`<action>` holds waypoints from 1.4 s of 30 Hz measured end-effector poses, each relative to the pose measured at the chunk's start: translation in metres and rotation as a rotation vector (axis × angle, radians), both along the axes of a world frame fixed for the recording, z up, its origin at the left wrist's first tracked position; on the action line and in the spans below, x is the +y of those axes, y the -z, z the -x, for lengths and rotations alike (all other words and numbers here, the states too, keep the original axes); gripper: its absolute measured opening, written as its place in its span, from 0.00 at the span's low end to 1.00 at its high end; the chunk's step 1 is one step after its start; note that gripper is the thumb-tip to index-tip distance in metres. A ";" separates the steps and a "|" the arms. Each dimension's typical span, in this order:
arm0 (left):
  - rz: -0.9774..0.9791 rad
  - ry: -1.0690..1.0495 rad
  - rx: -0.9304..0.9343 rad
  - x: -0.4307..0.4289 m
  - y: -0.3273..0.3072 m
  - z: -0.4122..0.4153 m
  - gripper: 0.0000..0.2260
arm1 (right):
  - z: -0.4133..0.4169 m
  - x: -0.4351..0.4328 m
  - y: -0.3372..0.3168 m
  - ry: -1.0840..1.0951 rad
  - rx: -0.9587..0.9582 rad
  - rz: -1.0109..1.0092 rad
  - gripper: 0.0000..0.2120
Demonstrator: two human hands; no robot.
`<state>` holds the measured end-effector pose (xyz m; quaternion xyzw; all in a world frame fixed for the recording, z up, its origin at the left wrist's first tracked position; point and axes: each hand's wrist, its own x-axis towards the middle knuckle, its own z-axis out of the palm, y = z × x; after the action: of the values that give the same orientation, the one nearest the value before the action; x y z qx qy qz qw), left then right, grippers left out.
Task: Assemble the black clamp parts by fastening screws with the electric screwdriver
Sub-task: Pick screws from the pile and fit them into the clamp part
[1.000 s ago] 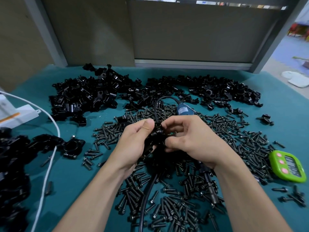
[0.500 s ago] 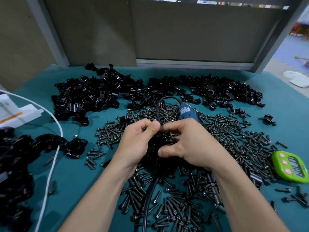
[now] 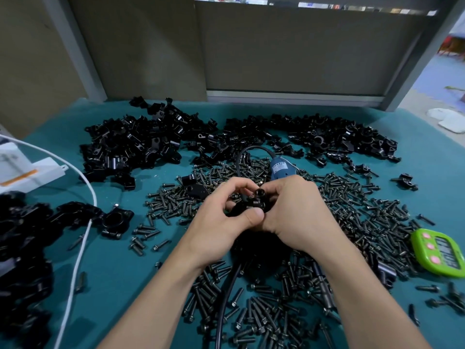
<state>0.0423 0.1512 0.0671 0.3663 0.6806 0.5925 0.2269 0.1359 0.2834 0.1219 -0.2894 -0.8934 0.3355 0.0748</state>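
**Item in hand.** A small black metal clamp part, pinched between your left hand and right hand, both curled around it above the desk. A black round-headed screw appears to sit at its top.

**Handling advice.** Seat the screw straight in its hole by finger before you reach for the tool. Brace the part with your left hand so that it does not spin.

**Tool.** The blue-bodied electric screwdriver lies just beyond your right hand, partly hidden under it. Its black cord runs beneath your wrists toward you and may snag.

**Surroundings.**
- Loose dark flanged screws are spread under and around both hands.
- Heaped black clamp parts lie beyond your hands, with more to the far left.
- A white cable lies left of your left hand.
- A lime-green timer sits right of your right hand.

**Obstruction.** The scattered screws leave little bare surface for setting the part down.
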 end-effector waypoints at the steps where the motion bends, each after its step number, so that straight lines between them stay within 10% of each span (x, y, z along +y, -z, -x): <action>1: -0.023 0.001 -0.040 0.001 0.000 0.000 0.14 | 0.000 -0.002 0.000 0.003 -0.006 -0.004 0.13; 14: -0.185 -0.153 -0.290 0.001 -0.004 0.005 0.13 | -0.002 0.004 0.007 -0.079 0.233 0.364 0.16; 42: -0.233 -0.148 -0.483 0.000 -0.013 -0.003 0.18 | 0.004 -0.007 0.020 0.001 0.319 0.045 0.07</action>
<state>0.0457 0.1514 0.0797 0.1872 0.5591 0.7519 0.2949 0.1321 0.2768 0.1022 -0.2346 -0.8623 0.3970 0.2094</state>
